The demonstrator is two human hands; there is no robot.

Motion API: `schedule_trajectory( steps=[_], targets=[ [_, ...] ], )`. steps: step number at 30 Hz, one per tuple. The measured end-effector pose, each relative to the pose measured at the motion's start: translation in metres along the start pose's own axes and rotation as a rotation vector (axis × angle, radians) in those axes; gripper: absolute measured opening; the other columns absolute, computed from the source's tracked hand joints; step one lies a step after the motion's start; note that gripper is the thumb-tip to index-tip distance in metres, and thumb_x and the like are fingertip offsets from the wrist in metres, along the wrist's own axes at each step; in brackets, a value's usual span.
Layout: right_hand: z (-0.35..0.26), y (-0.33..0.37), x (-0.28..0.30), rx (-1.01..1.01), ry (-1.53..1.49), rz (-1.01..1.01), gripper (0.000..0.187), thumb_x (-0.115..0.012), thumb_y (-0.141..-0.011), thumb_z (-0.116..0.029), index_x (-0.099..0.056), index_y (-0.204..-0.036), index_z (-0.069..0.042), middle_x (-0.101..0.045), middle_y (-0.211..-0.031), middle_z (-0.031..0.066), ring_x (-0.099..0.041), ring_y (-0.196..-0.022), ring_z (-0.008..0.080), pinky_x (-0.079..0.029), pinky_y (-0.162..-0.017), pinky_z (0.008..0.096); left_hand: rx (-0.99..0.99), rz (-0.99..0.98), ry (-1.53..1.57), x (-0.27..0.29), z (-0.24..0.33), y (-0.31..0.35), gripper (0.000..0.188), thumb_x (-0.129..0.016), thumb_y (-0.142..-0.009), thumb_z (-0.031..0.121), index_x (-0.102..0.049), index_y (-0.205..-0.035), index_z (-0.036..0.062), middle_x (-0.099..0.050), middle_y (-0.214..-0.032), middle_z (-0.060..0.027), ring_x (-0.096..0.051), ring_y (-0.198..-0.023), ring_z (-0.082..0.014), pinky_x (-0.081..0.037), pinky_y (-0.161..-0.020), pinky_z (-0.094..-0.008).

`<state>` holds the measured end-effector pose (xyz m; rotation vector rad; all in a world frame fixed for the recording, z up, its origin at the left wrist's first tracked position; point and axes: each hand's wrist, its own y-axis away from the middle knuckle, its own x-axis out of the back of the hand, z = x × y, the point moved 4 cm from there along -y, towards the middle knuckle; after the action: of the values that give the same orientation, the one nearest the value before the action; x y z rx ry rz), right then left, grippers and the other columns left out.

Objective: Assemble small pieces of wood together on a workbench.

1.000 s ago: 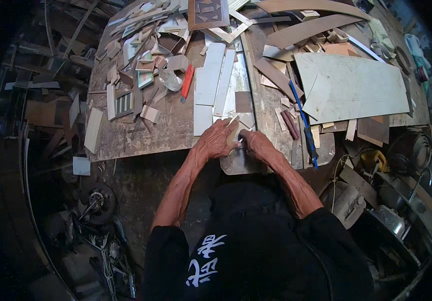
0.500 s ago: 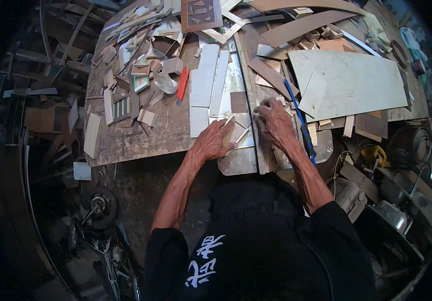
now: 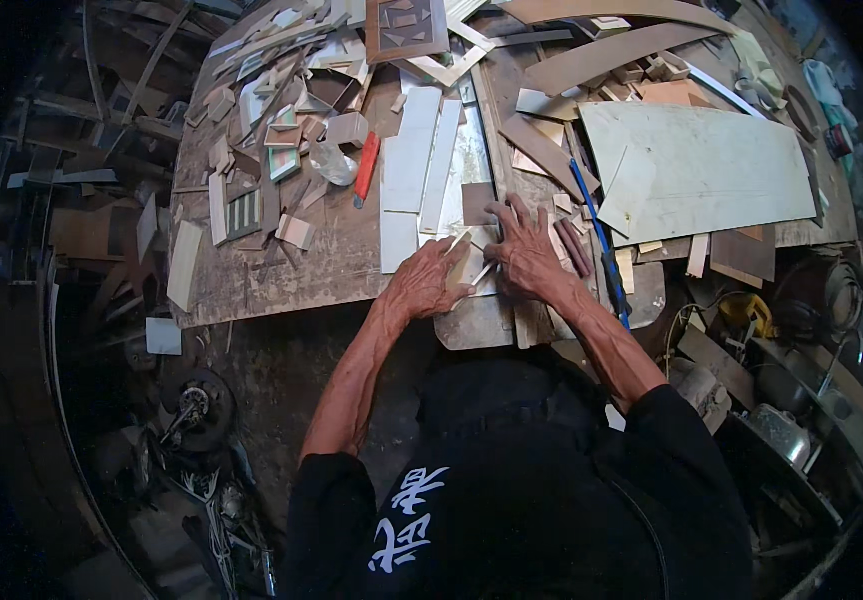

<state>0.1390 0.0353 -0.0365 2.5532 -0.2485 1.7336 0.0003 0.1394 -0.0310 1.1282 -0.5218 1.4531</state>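
Note:
My left hand (image 3: pixel 423 281) grips the left side of a small wooden piece (image 3: pixel 470 263) with pale strips at its edges. Thumb and fingers sit apart, on either side of one corner. My right hand (image 3: pixel 528 255) is open, its fingers spread and pointing away from me. It rests over the long wooden bar and the right edge of the small piece, hiding part of both. A square brown wood piece (image 3: pixel 477 203) lies just beyond, on a shiny pale sheet (image 3: pixel 468 150). Right of my right hand lie dark brown sticks (image 3: pixel 572 247).
A red cutter knife (image 3: pixel 366 168) and a clear plastic bag (image 3: pixel 330 163) lie left on the workbench (image 3: pixel 331 275). White boards (image 3: pixel 411 150) flank the sheet. A blue handsaw (image 3: pixel 601 235) and a large pale panel (image 3: pixel 701 170) are at right. Offcuts are piled beyond.
My right hand has shifted left from the bar to the small piece, and its fingers have spread. The brown sticks now show beside it. My left hand has stayed nearly still.

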Motion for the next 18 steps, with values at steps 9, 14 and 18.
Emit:
schedule_trajectory(
  steps=[9, 14, 18],
  targets=[
    [-0.0027, 0.0027, -0.0094, -0.118, -0.026, 0.056, 0.015, -0.062, -0.074, -0.010, -0.071, -0.083, -0.016, -0.036, -0.136, 0.0135, -0.020, -0.138, 0.0386, -0.020, -0.103, 0.0686, 0.019, -0.004, 0.017, 0.0010, 0.0021, 0.0003, 0.078, -0.065, -0.081, 0.046, -0.037, -0.141, 0.0049, -0.041, -0.139, -0.0239, -0.040, -0.128, -0.0379, -0.034, -0.107, -0.0419],
    [-0.0015, 0.0027, -0.0074, -0.130, -0.053, 0.046, 0.015, -0.061, -0.075, -0.009, -0.072, -0.082, -0.016, -0.038, -0.135, 0.0125, -0.021, -0.138, 0.0372, -0.021, -0.103, 0.0677, 0.013, 0.005, 0.027, 0.0003, 0.0013, -0.0001, 0.077, -0.065, -0.081, 0.045, -0.038, -0.140, 0.0039, -0.040, -0.140, -0.0237, -0.041, -0.127, -0.0379, -0.034, -0.107, -0.0422],
    [-0.0027, 0.0017, -0.0035, -0.140, -0.060, 0.020, 0.016, -0.061, -0.075, -0.009, -0.072, -0.083, -0.017, -0.039, -0.135, 0.0121, -0.022, -0.138, 0.0367, -0.021, -0.103, 0.0673, -0.012, 0.022, 0.001, -0.0015, 0.0002, 0.0004, 0.078, -0.065, -0.081, 0.046, -0.038, -0.140, 0.0025, -0.042, -0.138, -0.0257, -0.042, -0.126, -0.0393, -0.035, -0.106, -0.0427]
  ],
)
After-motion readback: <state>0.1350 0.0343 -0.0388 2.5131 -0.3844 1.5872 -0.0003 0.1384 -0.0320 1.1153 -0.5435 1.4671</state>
